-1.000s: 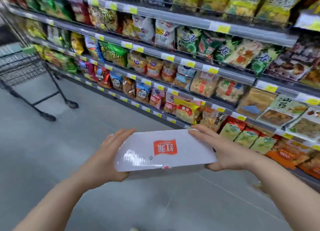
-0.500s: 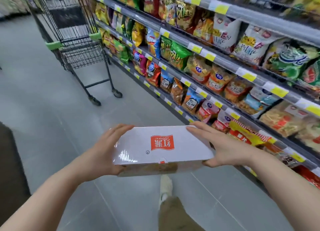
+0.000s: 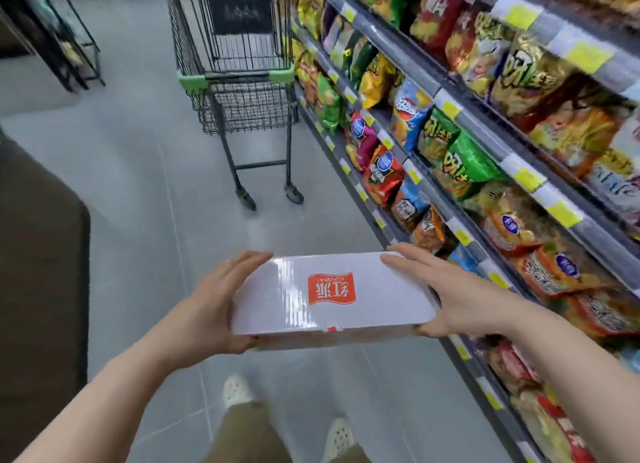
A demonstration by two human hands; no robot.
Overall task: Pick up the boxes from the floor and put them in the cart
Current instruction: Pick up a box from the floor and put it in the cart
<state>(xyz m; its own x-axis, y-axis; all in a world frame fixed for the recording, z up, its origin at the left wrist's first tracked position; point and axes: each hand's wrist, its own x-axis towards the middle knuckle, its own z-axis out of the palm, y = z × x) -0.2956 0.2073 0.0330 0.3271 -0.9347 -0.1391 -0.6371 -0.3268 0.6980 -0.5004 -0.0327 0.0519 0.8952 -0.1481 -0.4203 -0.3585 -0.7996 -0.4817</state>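
We hold a white box (image 3: 332, 294) with a red label between both hands, off the floor (image 3: 138, 185). Our left hand (image 3: 207, 310) clasps its left end, fingers on the top edge and thumb underneath; our right hand (image 3: 450, 296) clasps its right end the same way. Ahead of us, well apart from the box, stands a wire cart (image 3: 239, 67) with green corner guards, just beside the shelves (image 3: 450, 116) of snack bags on our right. Below the box we see our two pale shoes (image 3: 239, 391) on the grey tiles.
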